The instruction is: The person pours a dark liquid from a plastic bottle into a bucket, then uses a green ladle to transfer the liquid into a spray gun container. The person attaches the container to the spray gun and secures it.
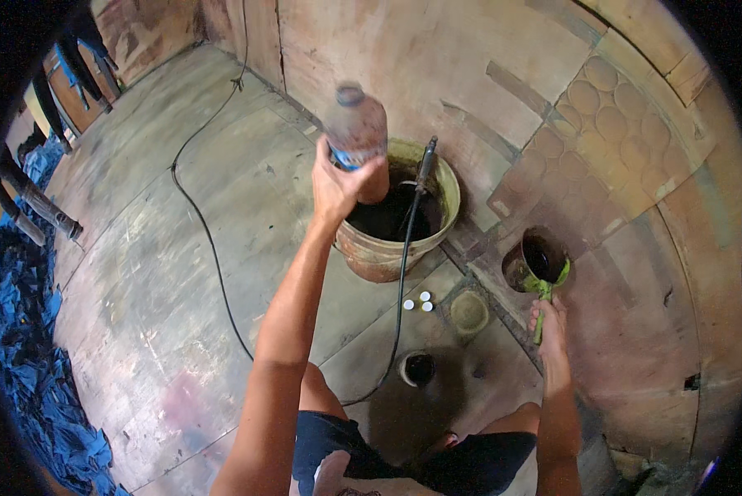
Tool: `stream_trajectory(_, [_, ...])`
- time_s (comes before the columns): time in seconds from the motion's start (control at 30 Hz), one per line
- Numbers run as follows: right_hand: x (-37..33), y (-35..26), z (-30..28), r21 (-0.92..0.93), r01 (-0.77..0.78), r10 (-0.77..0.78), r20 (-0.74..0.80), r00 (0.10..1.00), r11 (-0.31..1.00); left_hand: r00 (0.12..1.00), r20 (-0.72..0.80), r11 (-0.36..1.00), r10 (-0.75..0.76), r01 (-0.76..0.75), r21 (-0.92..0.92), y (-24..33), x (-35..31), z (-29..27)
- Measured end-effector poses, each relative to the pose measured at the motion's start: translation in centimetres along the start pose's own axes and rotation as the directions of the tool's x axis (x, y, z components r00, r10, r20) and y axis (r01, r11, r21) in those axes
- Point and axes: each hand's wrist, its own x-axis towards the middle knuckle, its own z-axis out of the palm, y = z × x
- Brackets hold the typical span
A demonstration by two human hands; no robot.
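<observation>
My left hand (338,186) is wrapped round a clear plastic bottle (363,124) with a blue label and a dark cap. Reddish-brown stains cloud the bottle, which I hold up in front of a big stained bucket (379,255). Dark liquid (396,217) fills part of this bucket. Off to the right, my right hand (551,324) grips the green handle of a dipper (565,273). Its round bowl looks dark inside; whether it holds liquid I cannot tell.
A dark rod (426,165) on a black cable (402,306) leans at the bucket's rim. Small white-capped vials (425,296), a round dish (469,312) and a cup of dark stuff (419,369) stand nearer me. Blue crumpled material (32,331) lines the left; a wall (371,50) rises behind.
</observation>
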Motion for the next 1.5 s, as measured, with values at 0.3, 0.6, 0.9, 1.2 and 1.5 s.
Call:
stream_trajectory(0.3, [-2.6,-14.6,5.1,-0.279,0.220,-0.170,0.192,0.967,0.935,0.998,0.044,0.965,-0.032,0.019,0.263,-5.5,-4.3,1.1])
stream_trajectory(0.6, [-1.3,-20.7,14.2,-0.340,0.422,-0.252,0.445,0.859,0.840,0.995,0.006,0.966,-0.098,0.093,0.241,-7.2,-5.6,2.2])
stream_trajectory(0.9, [-0.1,-20.9,20.4,-0.394,0.458,-0.199,0.544,0.815,0.797,1.000,0.006,0.971,-0.016,0.014,0.239,-7.0,-5.5,1.9])
stream_trajectory(1.2, [1.1,-20.0,21.5,-0.423,0.527,-0.252,0.551,0.795,0.738,1.000,0.025,0.967,0.018,-0.024,0.252,-7.5,-5.4,1.9])
stream_trajectory(1.5, [1.4,-20.1,21.7,-0.461,0.588,-0.288,0.568,0.771,0.665,0.997,0.070,0.955,0.011,-0.031,0.296,-7.1,-5.4,1.6])
